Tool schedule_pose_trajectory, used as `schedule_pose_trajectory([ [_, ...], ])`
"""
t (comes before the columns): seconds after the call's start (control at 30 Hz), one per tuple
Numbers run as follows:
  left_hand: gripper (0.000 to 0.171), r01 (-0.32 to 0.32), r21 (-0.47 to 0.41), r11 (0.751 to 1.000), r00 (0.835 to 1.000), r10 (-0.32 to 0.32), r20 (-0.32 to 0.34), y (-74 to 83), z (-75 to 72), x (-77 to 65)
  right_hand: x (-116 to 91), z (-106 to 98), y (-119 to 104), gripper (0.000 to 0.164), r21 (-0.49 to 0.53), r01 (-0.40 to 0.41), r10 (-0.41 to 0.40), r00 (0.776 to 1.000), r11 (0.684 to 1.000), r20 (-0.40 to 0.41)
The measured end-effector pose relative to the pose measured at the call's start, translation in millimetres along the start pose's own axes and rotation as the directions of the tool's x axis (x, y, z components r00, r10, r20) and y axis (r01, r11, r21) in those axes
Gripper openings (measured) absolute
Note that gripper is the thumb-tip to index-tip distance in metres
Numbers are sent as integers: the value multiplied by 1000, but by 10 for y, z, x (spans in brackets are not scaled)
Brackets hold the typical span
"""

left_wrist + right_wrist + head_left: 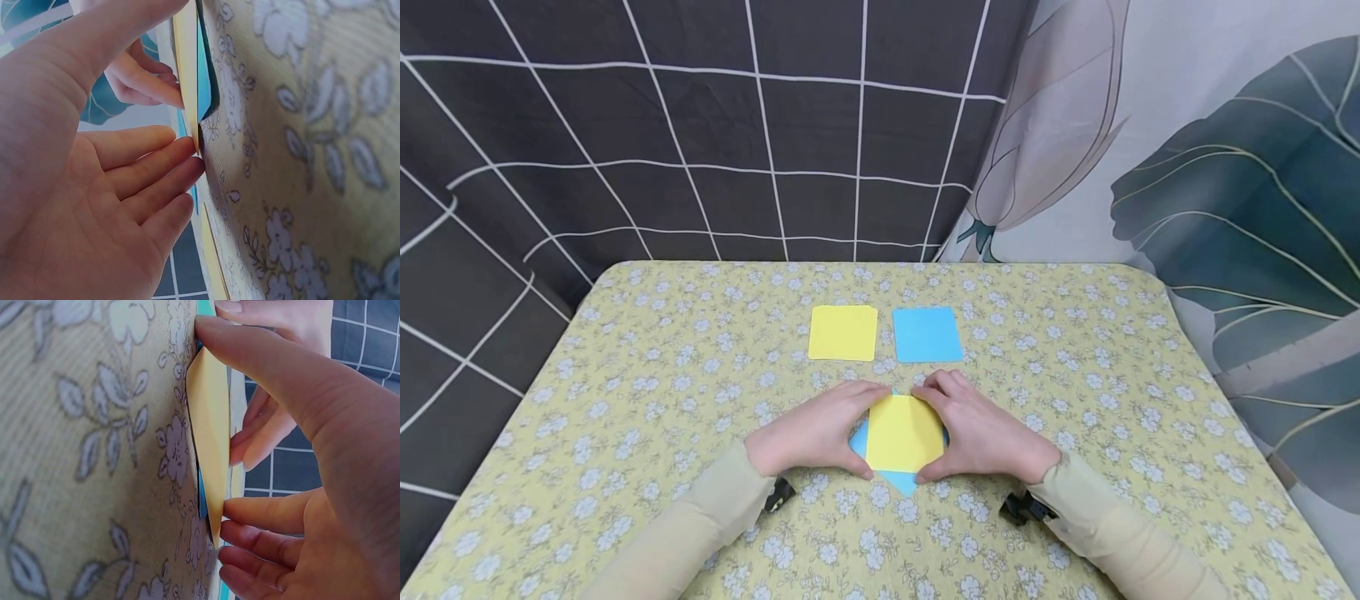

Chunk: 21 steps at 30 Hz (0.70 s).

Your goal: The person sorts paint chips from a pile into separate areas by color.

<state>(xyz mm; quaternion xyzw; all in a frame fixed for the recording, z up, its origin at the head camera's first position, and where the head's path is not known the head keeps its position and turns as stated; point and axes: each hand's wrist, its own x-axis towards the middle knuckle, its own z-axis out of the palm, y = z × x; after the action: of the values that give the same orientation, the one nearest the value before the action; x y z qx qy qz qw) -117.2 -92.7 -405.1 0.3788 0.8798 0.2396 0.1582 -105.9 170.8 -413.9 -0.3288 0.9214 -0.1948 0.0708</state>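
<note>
A yellow paper square point(904, 435) lies over a blue paper square point(902, 482) turned like a diamond, whose corners stick out from beneath it. My left hand point(823, 429) grips the yellow square's left side, thumb at the near corner and fingers at the far one. On the opposite side, my right hand point(985, 429) holds it the same way. Seen low in the right wrist view, the yellow square point(211, 419) bends slightly, close over the flowered cloth. The left wrist view catches both papers nearly edge-on, with the left fingertips point(187, 150) right at the yellow edge.
Beyond the hands lie another yellow square point(843, 332) on the left and a blue square point(927, 335) on the right, side by side. A flowered yellow cloth point(647, 400) covers the table. A dark gridded curtain point(715, 125) hangs behind, a leaf-patterned one point(1247, 233) at right.
</note>
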Motion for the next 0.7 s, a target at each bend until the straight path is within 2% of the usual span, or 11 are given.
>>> schedule_pose_trajectory([
  [0.23, 105, -1, -2, 1000, 1000, 1, 5, 4, 7, 4, 1, -6, -8, 98, 1, 22, -22, 1000, 1000, -1],
  [0.47, 108, 3, 27, 1000, 1000, -3, 7, 15, 15, 4, 1, -14, -24, 95, 3, 43, -43, 999, 999, -20],
  [0.7, 109, -4, 73, 997, 999, 7, -40, 17, 8, 7, 38, -48, -36, 95, 11, 51, -50, 998, 999, -40],
])
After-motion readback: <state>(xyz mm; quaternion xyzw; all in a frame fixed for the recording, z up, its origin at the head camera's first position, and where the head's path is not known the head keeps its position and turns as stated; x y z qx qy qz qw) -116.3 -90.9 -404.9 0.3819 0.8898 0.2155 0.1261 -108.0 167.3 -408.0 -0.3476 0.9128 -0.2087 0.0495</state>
